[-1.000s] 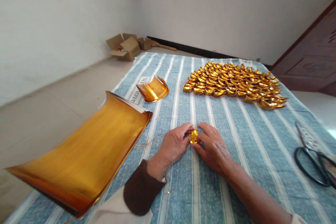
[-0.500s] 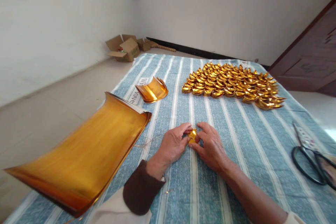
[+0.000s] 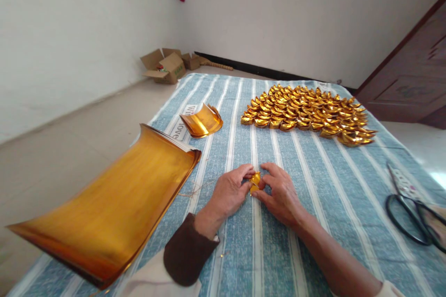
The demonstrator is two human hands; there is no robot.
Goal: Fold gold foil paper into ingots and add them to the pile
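In the head view, the only one, I see the gold piece [image 3: 255,179] just above the cloth [image 3: 240,246], between the person's hands. The left hand [image 3: 232,191] grasps its left side with fingertips and thumb; the right hand [image 3: 281,190] pinches its right side.

It looks like thin foil paper: I'd judge it nearly weightless, slick, crisp at folds and easily creased or torn, best held lightly by its edges, not squeezed across the middle.

On the floor beyond the table, a box [image 3: 167,72] stands with flaps spread, something small and colourful inside, too small to name. A smaller box [image 3: 191,61] sits behind; its contents I can't make out.
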